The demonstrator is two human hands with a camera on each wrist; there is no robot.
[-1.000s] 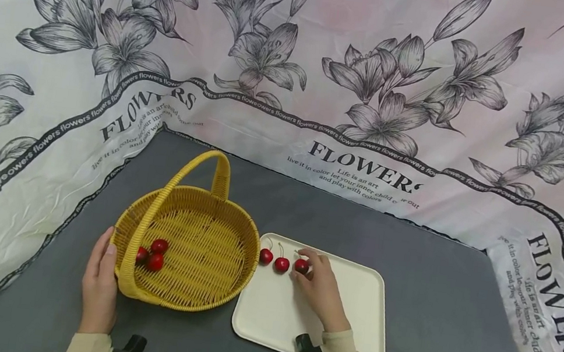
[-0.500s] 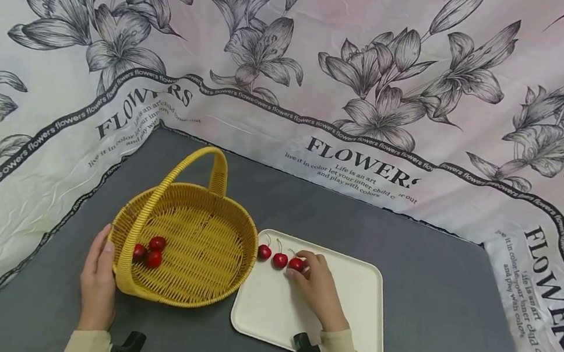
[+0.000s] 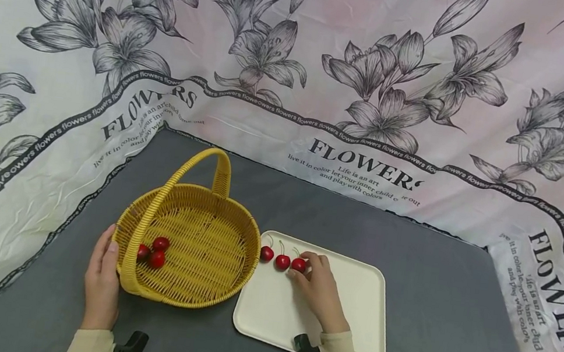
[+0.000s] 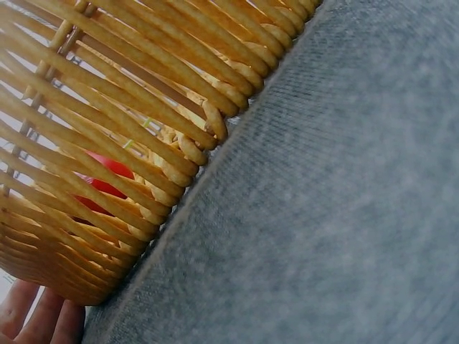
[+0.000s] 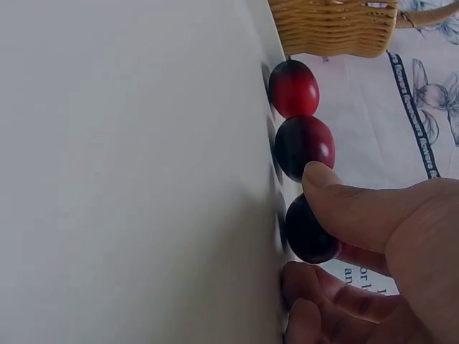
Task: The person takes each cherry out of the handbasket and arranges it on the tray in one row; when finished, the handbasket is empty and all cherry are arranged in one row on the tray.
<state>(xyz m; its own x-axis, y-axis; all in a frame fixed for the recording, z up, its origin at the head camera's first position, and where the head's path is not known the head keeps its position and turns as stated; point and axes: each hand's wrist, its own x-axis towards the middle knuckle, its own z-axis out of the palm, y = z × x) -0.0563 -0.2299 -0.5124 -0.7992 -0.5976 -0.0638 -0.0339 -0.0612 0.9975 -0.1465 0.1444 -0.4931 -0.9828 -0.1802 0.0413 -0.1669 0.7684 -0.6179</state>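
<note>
By the left hand [image 3: 103, 286], fingers extended, the left side of one yellow wicker basket [image 3: 205, 257] is touched, three glossy red cherries [image 3: 158, 259] being clustered within, while on one cream tray [image 3: 265, 312] three stemmed cherries [image 3: 282, 263], shiny and red, are lined up, the rightmost cherry [image 3: 298, 265] pinched by the right hand [image 3: 321, 294].

The grey table [image 3: 445, 313] bears a yellow basket [image 3: 209, 255] and white tray [image 3: 272, 318].
</note>
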